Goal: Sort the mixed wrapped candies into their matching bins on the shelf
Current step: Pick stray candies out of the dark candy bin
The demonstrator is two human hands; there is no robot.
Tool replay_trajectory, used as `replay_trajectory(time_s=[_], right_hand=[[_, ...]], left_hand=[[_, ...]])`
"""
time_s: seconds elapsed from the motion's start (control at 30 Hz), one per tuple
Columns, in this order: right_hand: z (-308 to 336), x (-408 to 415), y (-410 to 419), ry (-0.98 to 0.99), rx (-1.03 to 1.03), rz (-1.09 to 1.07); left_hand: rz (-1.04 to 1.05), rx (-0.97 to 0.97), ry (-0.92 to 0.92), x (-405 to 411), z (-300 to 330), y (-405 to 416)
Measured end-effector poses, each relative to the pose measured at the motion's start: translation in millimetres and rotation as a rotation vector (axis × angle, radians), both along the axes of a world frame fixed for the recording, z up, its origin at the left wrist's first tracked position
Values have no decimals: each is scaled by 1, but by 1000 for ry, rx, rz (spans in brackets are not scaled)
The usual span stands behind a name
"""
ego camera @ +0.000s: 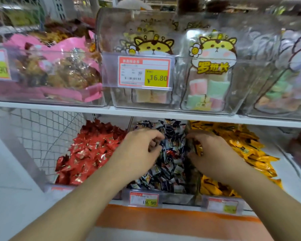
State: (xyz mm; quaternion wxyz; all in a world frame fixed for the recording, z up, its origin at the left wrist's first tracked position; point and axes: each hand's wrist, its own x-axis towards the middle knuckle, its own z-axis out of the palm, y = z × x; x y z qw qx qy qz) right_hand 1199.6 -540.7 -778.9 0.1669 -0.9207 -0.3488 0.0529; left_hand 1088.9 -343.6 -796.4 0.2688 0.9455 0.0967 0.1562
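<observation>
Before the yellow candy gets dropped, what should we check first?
1. Right hand grips a yellow candy: ok.
2. Yellow bin sits just right of that hand, open on top: ok.
3. Candy is over the yellow bin: not ok, it is still at the edge of the dark bin.
4. Left hand is out of the way, in the dark bin: ok.
5. Left hand holds a candy: cannot tell, fingers curl over the pile.
6. Red strays remain in the dark bin: not ok, a red wrapper shows.
</observation>
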Motion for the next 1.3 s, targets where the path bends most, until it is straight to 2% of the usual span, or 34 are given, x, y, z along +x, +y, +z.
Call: replay_trajectory(time_s=[0.13,0.23,0.33,0.5,0.7,0.8,0.93,1.07,1.3], right_hand=[[-2,2,-2,-5,35,10],[-5,5,-4,18,66,11],[-8,11,-7,37,80,17],[-8,16,-10,66,81,42],[-9,12,-11,68,78,34],[-10,11,-12,64,81,35],[-11,12,-11,73,88,30],[-13,14,-11,70,99,25],[-15,18,-11,70,110,29]], left_hand=[[-79,-91,150,54,-38,-26],[-79,7,185,67,-56,-30],[-53,166,179,63,-66,-28],[-63,81,195,45,-62,-24],[-188,199,329,27,-52,-26],[-215,187,368,21,-46,-25],[-121,130,251,30,-42,-25],[-47,204,126,56,-53,-23],[-18,361,140,80,-74,-24]])
